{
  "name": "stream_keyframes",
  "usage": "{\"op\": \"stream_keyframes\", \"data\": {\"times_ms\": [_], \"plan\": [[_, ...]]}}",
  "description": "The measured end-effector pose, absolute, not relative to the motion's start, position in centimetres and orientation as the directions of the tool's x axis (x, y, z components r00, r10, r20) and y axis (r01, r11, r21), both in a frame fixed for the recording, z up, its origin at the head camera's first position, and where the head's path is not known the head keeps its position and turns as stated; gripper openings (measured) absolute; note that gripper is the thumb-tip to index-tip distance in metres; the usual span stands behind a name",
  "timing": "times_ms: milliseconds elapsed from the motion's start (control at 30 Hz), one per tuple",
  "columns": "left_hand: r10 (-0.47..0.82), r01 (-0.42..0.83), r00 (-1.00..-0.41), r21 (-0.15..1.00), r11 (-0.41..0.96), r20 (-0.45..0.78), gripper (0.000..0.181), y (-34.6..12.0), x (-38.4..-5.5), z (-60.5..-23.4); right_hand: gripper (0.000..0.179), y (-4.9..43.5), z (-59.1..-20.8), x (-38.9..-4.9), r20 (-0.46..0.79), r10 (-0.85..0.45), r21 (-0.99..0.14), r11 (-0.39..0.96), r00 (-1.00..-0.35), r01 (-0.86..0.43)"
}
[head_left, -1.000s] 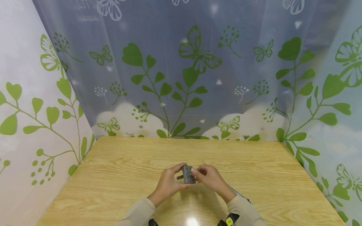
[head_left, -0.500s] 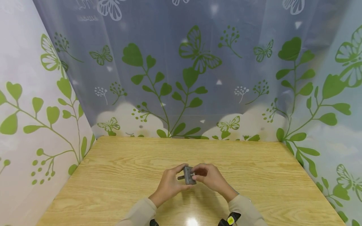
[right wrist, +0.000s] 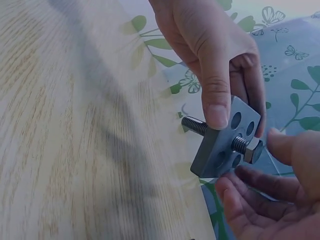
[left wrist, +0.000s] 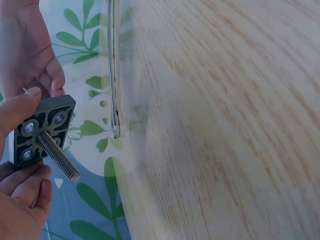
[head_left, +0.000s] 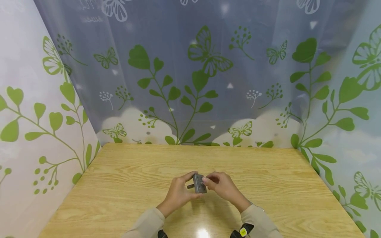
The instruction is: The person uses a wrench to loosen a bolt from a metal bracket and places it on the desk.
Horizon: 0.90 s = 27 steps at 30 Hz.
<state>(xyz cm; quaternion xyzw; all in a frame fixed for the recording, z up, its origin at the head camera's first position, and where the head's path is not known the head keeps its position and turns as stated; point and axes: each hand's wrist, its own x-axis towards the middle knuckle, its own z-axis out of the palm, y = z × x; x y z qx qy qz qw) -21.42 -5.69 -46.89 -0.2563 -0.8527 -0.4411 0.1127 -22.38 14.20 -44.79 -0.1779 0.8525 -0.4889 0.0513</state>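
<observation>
My left hand (head_left: 178, 190) holds a dark grey square metal plate (head_left: 199, 183) by its edges, thumb on one side and fingers on the opposite one. A hex bolt (right wrist: 254, 150) runs through the plate's centre, its head a short way off the face with several round holes. From the ribbed back sticks the threaded shank (left wrist: 59, 156). My right hand (head_left: 222, 185) is at the bolt head with bent fingers; in the right wrist view its thumb (right wrist: 280, 146) stands slightly apart from the head, and its fingertips lie below, by the plate's lower edge.
A long thin metal tool (left wrist: 113, 70) lies on the wood-grain table (head_left: 134, 172); in the head view my right forearm hides most of it. Printed curtains with leaves and butterflies (head_left: 190, 99) hang around the table's back and sides. Black straps circle both wrists.
My right thumb and fingers have shifted around the bolt head, from lower on it half a second ago to higher now. The plate stays nearly in place in my left hand.
</observation>
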Motion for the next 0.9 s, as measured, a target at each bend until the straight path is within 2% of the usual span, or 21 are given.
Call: {"op": "stream_keyframes", "data": {"times_ms": [200, 367, 600, 700, 900], "plan": [[0.334, 0.533, -0.846, 0.691, 0.489, 0.416, 0.068, -5.65, -21.36, -46.89, 0.048, 14.12, -44.93, -22.37, 0.016, -0.325, -0.887, 0.432, -0.946, -0.163], [0.343, 0.536, -0.844, 0.686, 0.492, 0.413, 0.067, -5.65, -21.24, -46.91, 0.044, 13.9, -45.02, -22.34, -0.006, -0.315, -0.889, 0.437, -0.949, -0.139], [0.349, 0.534, -0.844, 0.687, 0.492, 0.406, 0.067, -5.87, -21.27, -47.15, 0.017, 14.04, -44.66, -22.23, 0.108, -0.392, -0.831, 0.469, -0.913, -0.3], [0.35, 0.532, -0.846, 0.692, 0.488, 0.403, 0.066, -5.9, -21.23, -47.1, 0.02, 14.08, -44.51, -22.1, 0.146, -0.41, -0.824, 0.453, -0.9, -0.34], [0.347, 0.54, -0.841, 0.686, 0.487, 0.415, 0.065, -5.92, -21.22, -46.91, 0.021, 14.1, -44.32, -22.01, 0.15, -0.419, -0.838, 0.427, -0.896, -0.34]]}}
